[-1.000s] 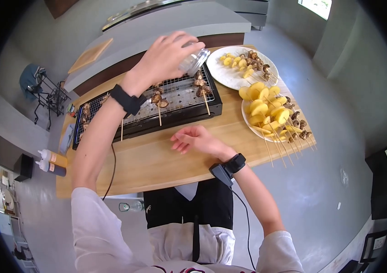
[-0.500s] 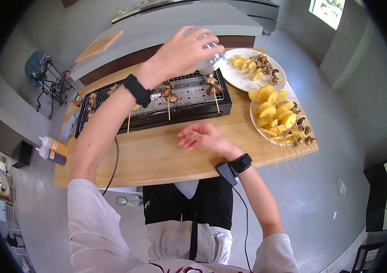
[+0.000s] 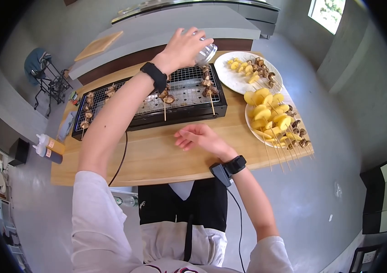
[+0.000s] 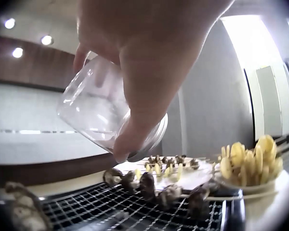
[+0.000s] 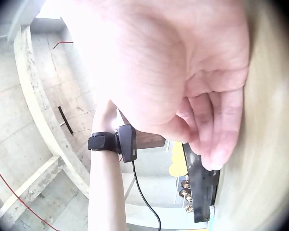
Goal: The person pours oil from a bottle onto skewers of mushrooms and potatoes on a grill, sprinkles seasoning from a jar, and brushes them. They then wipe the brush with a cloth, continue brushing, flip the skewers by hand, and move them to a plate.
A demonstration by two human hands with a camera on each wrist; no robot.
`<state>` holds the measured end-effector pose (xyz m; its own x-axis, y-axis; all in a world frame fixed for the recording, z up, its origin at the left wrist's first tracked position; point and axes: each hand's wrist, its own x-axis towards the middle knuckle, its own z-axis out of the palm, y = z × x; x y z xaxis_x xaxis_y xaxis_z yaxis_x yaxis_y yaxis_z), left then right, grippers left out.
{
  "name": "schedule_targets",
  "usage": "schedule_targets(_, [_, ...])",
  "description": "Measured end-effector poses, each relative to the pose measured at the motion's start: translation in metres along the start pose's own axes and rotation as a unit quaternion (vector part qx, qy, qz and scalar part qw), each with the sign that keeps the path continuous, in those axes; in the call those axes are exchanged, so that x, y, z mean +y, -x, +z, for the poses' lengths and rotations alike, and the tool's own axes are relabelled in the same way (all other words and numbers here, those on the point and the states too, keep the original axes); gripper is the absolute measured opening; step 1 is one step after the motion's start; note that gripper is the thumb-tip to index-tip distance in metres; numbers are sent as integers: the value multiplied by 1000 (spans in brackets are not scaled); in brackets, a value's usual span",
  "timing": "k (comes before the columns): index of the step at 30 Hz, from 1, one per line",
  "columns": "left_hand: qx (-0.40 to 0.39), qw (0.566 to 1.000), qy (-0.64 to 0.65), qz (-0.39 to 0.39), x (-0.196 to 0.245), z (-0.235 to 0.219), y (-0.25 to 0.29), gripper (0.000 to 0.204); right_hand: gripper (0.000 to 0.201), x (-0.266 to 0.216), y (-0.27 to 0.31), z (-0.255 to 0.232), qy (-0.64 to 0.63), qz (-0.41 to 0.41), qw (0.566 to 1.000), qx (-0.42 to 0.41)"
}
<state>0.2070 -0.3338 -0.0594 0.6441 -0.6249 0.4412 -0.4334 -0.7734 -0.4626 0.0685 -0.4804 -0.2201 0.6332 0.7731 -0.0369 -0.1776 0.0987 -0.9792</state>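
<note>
My left hand (image 3: 182,50) grips a clear jar (image 3: 206,53) with a metal-looking lid, fingers round its side. The jar is tipped lid-down above the far end of the mushroom skewer (image 3: 210,84) at the right of the black grill (image 3: 193,112). In the left wrist view, the jar (image 4: 91,103) looks mostly see-through, and its lid points toward mushrooms on the wire mesh. My right hand (image 3: 200,138) rests on the wooden table in front of the grill, fingers loosely curled and holding nothing.
Right of the grill stand a white plate (image 3: 230,83) with potato and mushroom skewers and another heaped with potato slices (image 3: 266,111), its sticks jutting past the table edge. Two squeeze bottles (image 3: 50,148) stand at the left. A cable (image 3: 123,157) crosses the front edge.
The left hand has shifted the jar rightward, then slightly back along the right-hand mushroom skewer, still tipped. The right hand has stayed in place on the table. The head view has swung a little.
</note>
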Motion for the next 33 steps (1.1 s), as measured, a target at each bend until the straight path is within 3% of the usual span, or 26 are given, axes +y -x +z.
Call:
schedule_targets(2, [-48,990,122,-58,1,1,-2,73,30,0,0,-1,0,-5,1000,-1])
schedule_targets(6, [-30,1000,-7,4,-1,6,1,75,30,2,-1,-1,-6,0,1000,-17])
schedule_targets(9, [-55,998,20,-32,-1,-1,3,77,30,0,-2,-1,-2,2,1000,-10])
schedule_targets(12, [1,997,63,-34,-8,-2,14,76,29,1,-2,1,-6,0,1000,-4])
schedule_targets(16, [-26,987,99,-127,-41,-33,53,82,29,5,-1,0,-15,-6,1000,-5])
schedule_targets(18, [64,944,266,-185,-73,-43,88,91,30,1,0,2,1,-1,1000,-9])
schedule_targets(19, [54,917,326,-222,-89,-49,108,102,30,-2,1,3,19,5,1000,-3])
schedule_targets(20, [48,919,312,-236,-101,-55,131,102,30,-2,1,4,15,5,1000,-23])
schedule_targets(22, [96,862,375,-328,-123,-68,181,87,32,-4,1,6,44,13,999,-3])
schedule_targets(23, [102,846,343,-396,-133,-75,208,82,32,-4,0,7,43,12,999,-17])
schedule_targets(25, [130,776,415,-456,-143,-95,255,74,32,-4,2,9,63,13,998,2])
schedule_targets(27, [221,697,465,-499,-161,-89,305,73,32,-7,2,11,69,15,997,0])
schedule_targets(31, [275,661,421,-557,-191,-65,386,76,32,-7,1,11,72,22,997,10])
schedule_targets(33, [253,669,391,-579,-201,-54,413,76,31,-9,1,12,71,21,997,17])
